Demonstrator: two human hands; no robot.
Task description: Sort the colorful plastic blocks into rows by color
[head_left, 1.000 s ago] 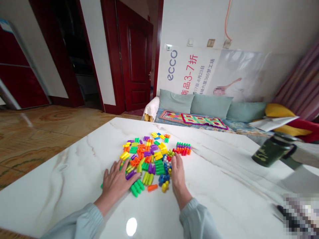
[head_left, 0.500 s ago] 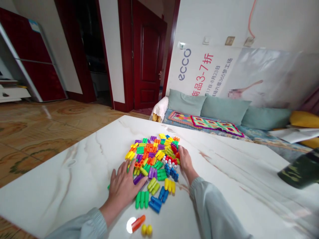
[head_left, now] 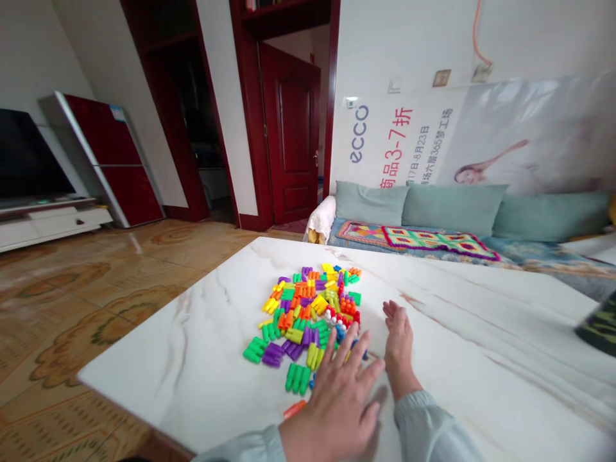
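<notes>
A spread of bullet-shaped plastic building blocks [head_left: 303,298] in several colours lies on a white marbled table [head_left: 192,359]. My left hand [head_left: 339,401], fingers apart, hovers over the near right part of the pile and hides some blue and yellow pieces. Just right of the blocks, my right hand [head_left: 399,340] is turned on its edge with fingers stretched out, holding nothing. A green block [head_left: 298,378] and an orange block [head_left: 294,409] lie left of my left hand. Red and white blocks [head_left: 342,318] sit beyond its fingertips.
A dark camouflage-patterned object [head_left: 599,327] stands at the table's right edge. Behind the table is a sofa with grey-green cushions [head_left: 452,208]. A red door [head_left: 293,128], a red fridge [head_left: 125,167] and a television [head_left: 29,157] are farther back.
My left hand has moved from the pile's left side across to its near right. My right hand has drawn away from the blocks. The view has shifted left.
</notes>
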